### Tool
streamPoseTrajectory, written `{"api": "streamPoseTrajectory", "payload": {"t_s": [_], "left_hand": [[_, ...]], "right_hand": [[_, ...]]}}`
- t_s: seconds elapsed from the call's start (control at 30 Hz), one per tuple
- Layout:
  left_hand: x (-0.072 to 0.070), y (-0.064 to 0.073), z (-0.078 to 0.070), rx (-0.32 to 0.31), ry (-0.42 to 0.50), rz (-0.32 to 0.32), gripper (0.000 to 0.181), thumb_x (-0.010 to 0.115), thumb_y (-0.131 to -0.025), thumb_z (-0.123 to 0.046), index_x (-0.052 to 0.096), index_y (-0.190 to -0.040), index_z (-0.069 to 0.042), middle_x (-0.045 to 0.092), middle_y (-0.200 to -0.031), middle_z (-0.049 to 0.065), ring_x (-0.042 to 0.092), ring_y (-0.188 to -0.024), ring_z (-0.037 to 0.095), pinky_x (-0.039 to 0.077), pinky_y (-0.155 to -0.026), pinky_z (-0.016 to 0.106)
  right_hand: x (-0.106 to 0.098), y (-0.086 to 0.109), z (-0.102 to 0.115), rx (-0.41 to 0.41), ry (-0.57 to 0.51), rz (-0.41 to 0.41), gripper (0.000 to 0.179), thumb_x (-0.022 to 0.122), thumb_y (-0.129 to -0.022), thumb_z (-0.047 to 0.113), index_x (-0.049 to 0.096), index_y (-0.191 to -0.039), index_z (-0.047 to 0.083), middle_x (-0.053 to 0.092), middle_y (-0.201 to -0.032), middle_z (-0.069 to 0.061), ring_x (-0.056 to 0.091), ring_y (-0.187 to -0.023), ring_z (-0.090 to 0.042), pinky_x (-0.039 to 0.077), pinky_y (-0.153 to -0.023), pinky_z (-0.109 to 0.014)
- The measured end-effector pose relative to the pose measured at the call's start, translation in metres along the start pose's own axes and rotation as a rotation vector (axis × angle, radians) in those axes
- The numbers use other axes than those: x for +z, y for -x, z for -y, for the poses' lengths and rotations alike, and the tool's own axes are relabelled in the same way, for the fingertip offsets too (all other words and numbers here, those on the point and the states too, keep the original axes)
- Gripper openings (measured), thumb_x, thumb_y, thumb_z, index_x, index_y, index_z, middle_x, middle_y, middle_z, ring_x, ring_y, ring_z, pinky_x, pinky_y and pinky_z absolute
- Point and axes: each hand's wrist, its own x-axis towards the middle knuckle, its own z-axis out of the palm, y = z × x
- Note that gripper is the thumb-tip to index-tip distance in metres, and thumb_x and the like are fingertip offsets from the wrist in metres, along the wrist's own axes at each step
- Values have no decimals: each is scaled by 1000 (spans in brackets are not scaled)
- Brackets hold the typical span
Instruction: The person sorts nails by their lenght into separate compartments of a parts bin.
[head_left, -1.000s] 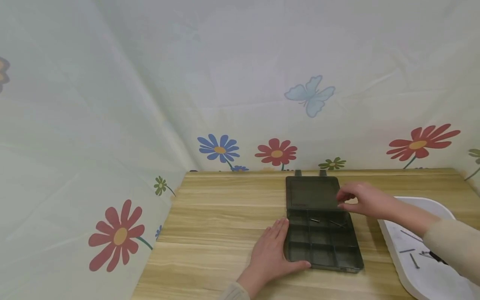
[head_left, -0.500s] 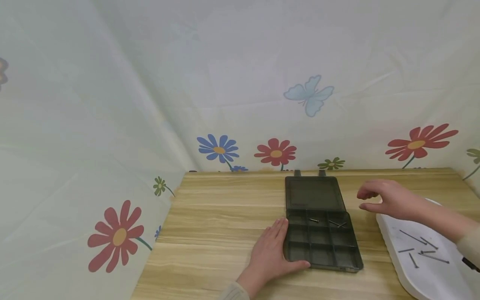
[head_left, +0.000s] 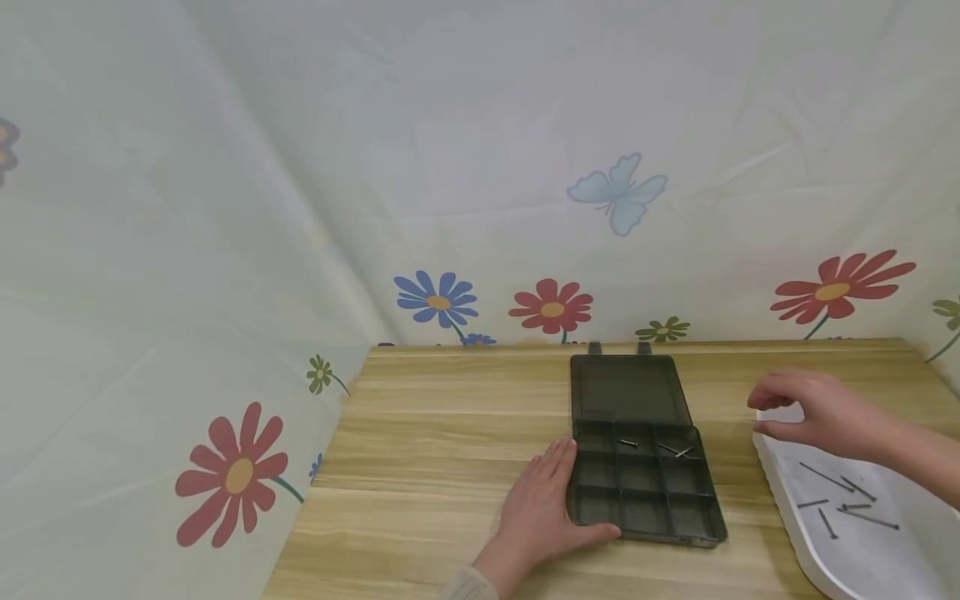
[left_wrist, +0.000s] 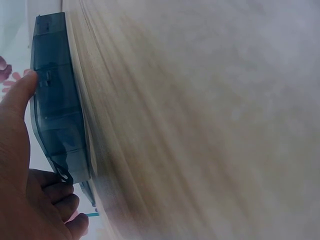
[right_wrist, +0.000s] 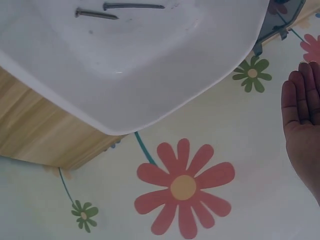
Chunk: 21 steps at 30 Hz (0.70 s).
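A dark see-through compartment box [head_left: 643, 475] lies on the table with its lid [head_left: 630, 390] folded back flat. My left hand [head_left: 536, 508] rests along the box's left side, fingers extended and thumb at the front wall. The left wrist view shows that thumb against the box [left_wrist: 57, 95] from the side. One short metal fastener [head_left: 628, 442] sits in the back middle compartment, and crossed ones [head_left: 678, 451] lie in the back right one. My right hand [head_left: 817, 412] hovers at the white tray's [head_left: 780, 500] back left corner, fingers loosely bent, nothing visible in it.
Several thin metal fasteners with heads, like nails or screws [head_left: 867, 518], lie scattered in the tray, to the right of the box. Behind the wooden table [head_left: 435, 417] hangs a pale cloth [head_left: 480, 167] printed with flowers and a butterfly.
My right hand has moved from above the box's back right side rightward to the tray. My left hand and the box have stayed in place.
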Motion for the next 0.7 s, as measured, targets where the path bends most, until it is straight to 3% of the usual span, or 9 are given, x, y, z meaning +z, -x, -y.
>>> {"api": "streamPoseTrajectory", "payload": {"t_s": [0.13,0.33,0.53,0.7], "left_hand": [[0,0,0,0,-4,-1,123,55,-83,-93,28,-170,-10,30,-176,4,28,-161,18,29,-130,37],[0,0,-1,-2,4,-8,123,57,-83,-93,29,-170,-10,31,-175,4,29,-161,18,30,-130,37],[0,0,-1,-7,6,0,123,56,-83,-93,28,-170,-10,30,-176,3,29,-161,18,30,-130,37],[0,0,-1,-8,8,0,123,57,-83,-93,28,-170,-10,30,-176,3,29,-161,18,30,-130,37]], "right_hand": [[0,10,-6,20,18,-12,36,100,-71,17,74,-94,20,65,-91,19,60,-81,5,61,-67,-26],[-1,24,-14,112,46,46,35,100,-72,20,75,-95,15,67,-92,13,61,-79,2,62,-69,-28],[3,37,-25,116,64,37,37,101,-70,21,75,-95,14,66,-92,13,56,-80,7,61,-68,-26],[6,48,-33,135,74,42,40,101,-69,22,77,-99,11,69,-96,8,60,-81,1,62,-69,-28]]}}
